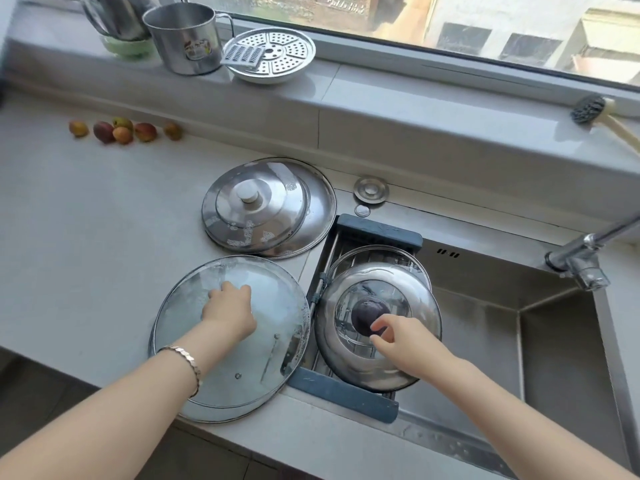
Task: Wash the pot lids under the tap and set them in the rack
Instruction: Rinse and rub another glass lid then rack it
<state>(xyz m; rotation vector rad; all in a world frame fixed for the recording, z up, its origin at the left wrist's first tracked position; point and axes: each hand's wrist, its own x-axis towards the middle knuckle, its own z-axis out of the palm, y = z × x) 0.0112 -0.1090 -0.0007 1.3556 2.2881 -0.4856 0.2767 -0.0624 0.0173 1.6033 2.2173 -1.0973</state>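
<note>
Right now my left hand [230, 311] is clenched over the middle of the glass lid [263, 358], which lies flat on the counter [104, 220] just left of the rack [346, 393]. The knob is hidden under my fingers, so I judge that I am gripping it. My right hand [405, 341] reaches over the rack, fingertips touching the dark knob [365, 315] of the domed lid [346, 355], which rests there on top of 1 more lid. Whether those fingers pinch the knob or lie loose, I cannot tell. Behind and left of the rack, 2 steel lids [252, 202] sit stacked with suds on them. The tap [581, 265] is well right of the rack.

The glass lid looks wet and soapy, so I should keep a firm grip and lift it straight up, clear of the rack's near rail. I would carry it high over the domed lid, tilt it under the tap so both faces rinse, then lean it in the rack rather than pile it flat.
</note>
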